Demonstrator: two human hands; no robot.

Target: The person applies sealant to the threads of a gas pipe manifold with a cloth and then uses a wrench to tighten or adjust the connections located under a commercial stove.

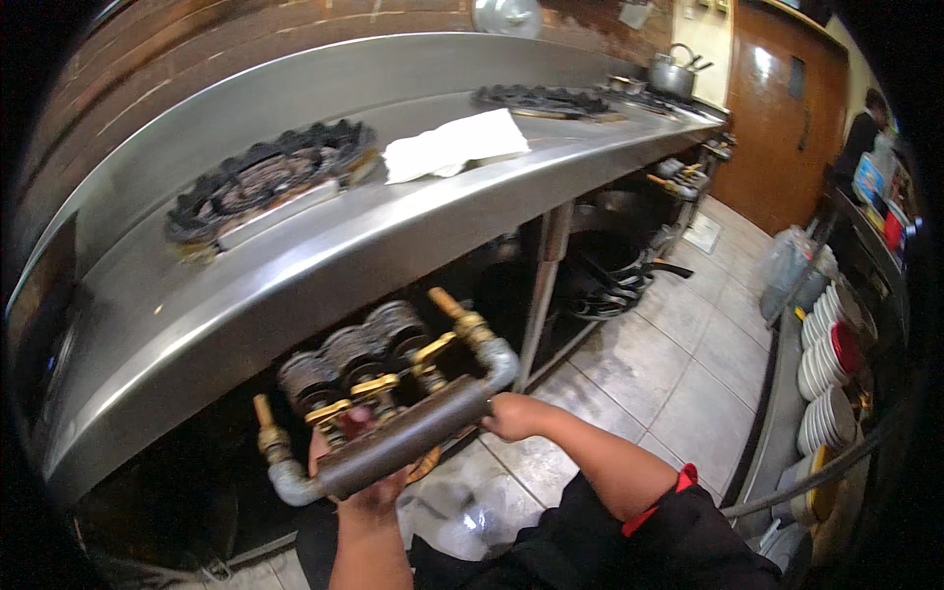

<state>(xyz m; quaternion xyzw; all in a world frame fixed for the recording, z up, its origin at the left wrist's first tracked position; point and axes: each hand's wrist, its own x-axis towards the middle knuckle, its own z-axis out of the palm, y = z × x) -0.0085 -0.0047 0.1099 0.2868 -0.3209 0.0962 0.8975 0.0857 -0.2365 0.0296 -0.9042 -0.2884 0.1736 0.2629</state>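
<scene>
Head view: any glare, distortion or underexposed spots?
Head view: glare streaks the front edge of the steel counter, which bows; head view: corners fall to black; head view: under the counter it's mostly too dark to read, though the dark pipe is distinguishable.

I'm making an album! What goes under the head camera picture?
Left hand and right hand at a dark pipe below a steel stovetop with a white cloth on it.

Bright glare along the steel counter (374,226), deep shadow beneath, fisheye curvature toward the black rim.
</scene>
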